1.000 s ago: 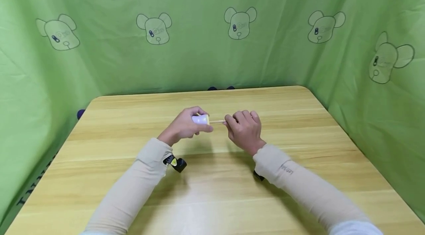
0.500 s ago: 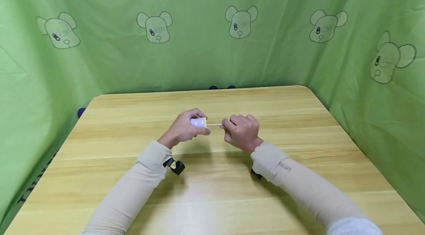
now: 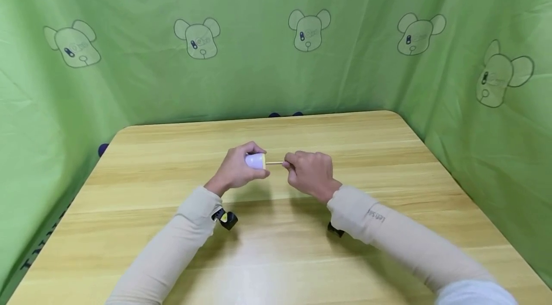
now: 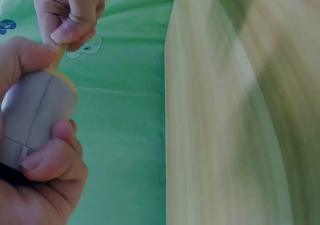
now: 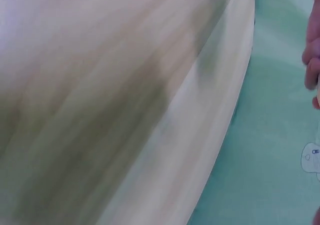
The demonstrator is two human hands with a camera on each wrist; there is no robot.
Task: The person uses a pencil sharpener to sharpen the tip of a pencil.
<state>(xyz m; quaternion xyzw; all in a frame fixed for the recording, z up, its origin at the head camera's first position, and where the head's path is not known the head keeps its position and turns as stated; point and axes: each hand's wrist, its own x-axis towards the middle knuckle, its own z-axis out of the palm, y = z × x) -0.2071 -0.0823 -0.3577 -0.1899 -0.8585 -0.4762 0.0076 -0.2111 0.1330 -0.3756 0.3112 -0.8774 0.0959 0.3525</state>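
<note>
My left hand (image 3: pixel 236 167) holds a small lavender cylinder (image 3: pixel 255 161) with a yellow rim, lying sideways above the table. The left wrist view shows thumb and fingers curled round this cylinder (image 4: pixel 37 112). Out of its rimmed end comes a thin yellowish stick (image 3: pixel 274 163). My right hand (image 3: pixel 313 172) pinches the stick's other end, fingers curled into a fist. A short length of stick shows between the two hands; both its ends are hidden. At the right edge of the right wrist view only parts of fingers (image 5: pixel 312 67) appear.
Under both hands is a light wood table (image 3: pixel 276 257) with rounded far corners. Green curtains (image 3: pixel 254 80) printed with bear heads hang behind it and along the sides. A small black camera (image 3: pixel 228 220) sticks out at the left wrist.
My right hand has turned over at the wrist, its fingers closing into a fist round the stick. It has shifted slightly left, nearer the cylinder. The left hand has moved slightly left and down.
</note>
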